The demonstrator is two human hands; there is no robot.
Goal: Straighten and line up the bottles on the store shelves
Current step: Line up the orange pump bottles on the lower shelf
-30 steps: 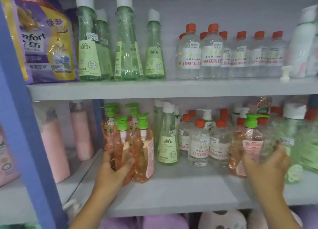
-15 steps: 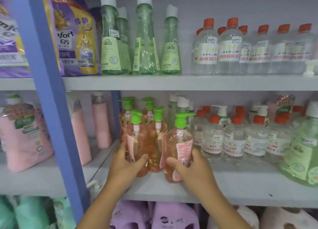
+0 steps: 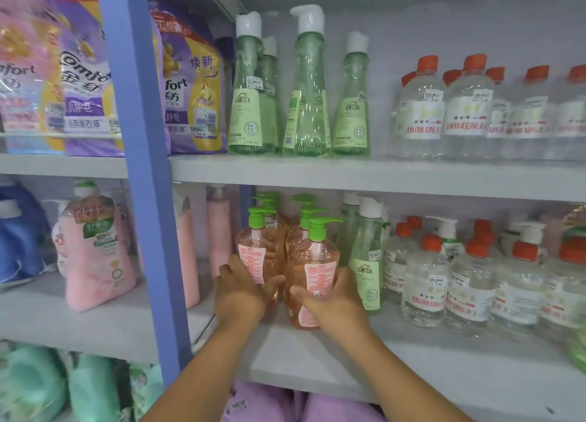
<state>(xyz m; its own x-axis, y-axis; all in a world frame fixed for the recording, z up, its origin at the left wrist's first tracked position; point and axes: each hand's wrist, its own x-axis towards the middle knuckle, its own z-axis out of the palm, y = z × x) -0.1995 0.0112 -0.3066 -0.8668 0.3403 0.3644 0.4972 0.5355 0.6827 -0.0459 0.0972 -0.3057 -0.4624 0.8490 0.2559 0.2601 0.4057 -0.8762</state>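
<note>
Several orange pump bottles with green pumps stand in a cluster at the left end of the middle shelf (image 3: 412,361). My left hand (image 3: 241,291) grips the front left orange bottle (image 3: 253,250) low on its body. My right hand (image 3: 329,298) grips the front right orange bottle (image 3: 314,263), which stands a little further forward than the others. Both bottles are upright and close together. Behind them more orange bottles (image 3: 285,228) are partly hidden.
Right of the cluster stand a tall green bottle (image 3: 367,269) and several clear bottles with red caps (image 3: 425,282). The upper shelf holds tall green bottles (image 3: 306,104), clear red-capped bottles (image 3: 469,110) and purple refill bags (image 3: 190,91). A blue upright post (image 3: 142,183) stands to the left.
My right hand has brought an orange bottle from the right side of the shelf to the cluster at the left. My left hand stayed on the left bottle. The view shifted left.
</note>
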